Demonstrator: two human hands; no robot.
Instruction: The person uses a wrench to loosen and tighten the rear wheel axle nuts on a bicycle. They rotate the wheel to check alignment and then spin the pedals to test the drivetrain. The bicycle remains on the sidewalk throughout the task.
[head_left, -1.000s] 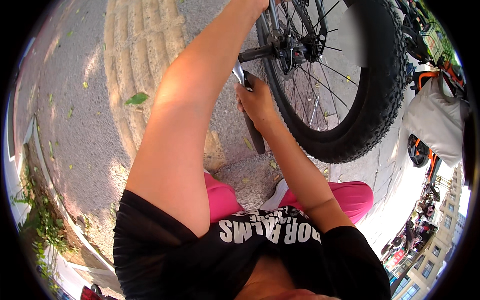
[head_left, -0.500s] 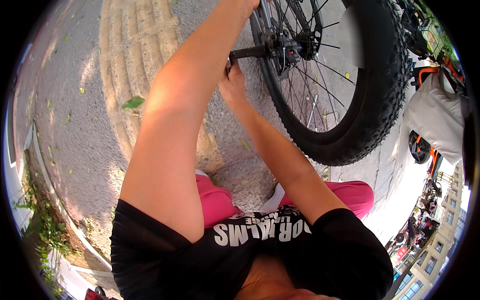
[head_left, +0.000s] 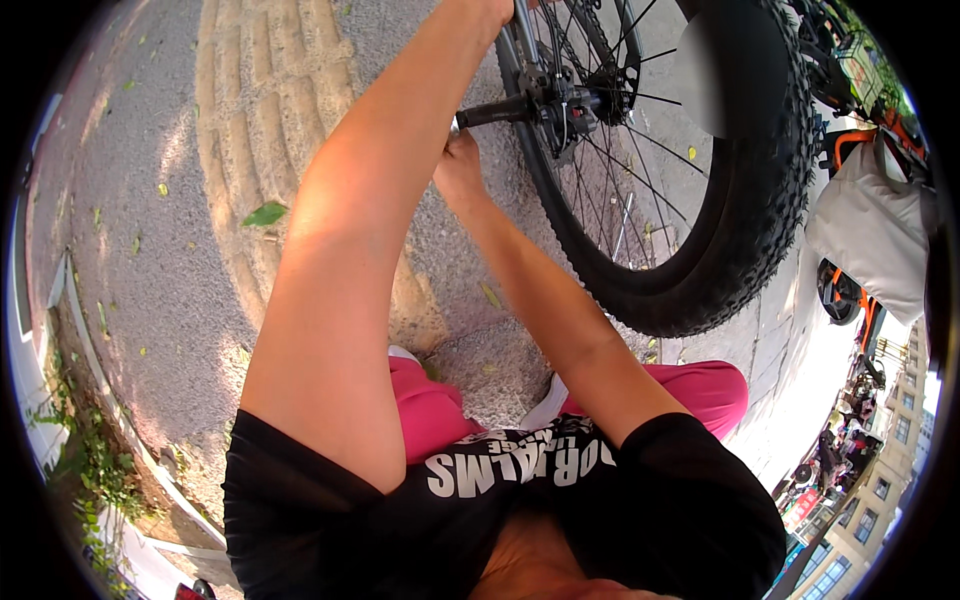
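A bicycle wheel with a fat knobby black tyre (head_left: 690,300) stands in front of me, at the upper right. My left hand (head_left: 507,10) is at the top edge, closed against a grey frame tube (head_left: 524,38); most of its fingers are cut off. From the gear mechanism (head_left: 572,112) beside the hub, a black bar (head_left: 497,111) sticks out to the left, with a silvery end. My right hand (head_left: 460,165) has its fingers bent round that end. My left forearm partly hides these fingers.
Thin spokes (head_left: 640,190) fill the wheel. Yellow ribbed paving (head_left: 270,100) runs along the grey pavement at left. More bikes with orange parts and a pale cloth cover (head_left: 870,235) stand at right. My knees in pink trousers (head_left: 700,390) are bent close below.
My right hand has moved slightly up and left, and its fingers are now more hidden behind my left forearm. The wheel and bar have shifted slightly in view.
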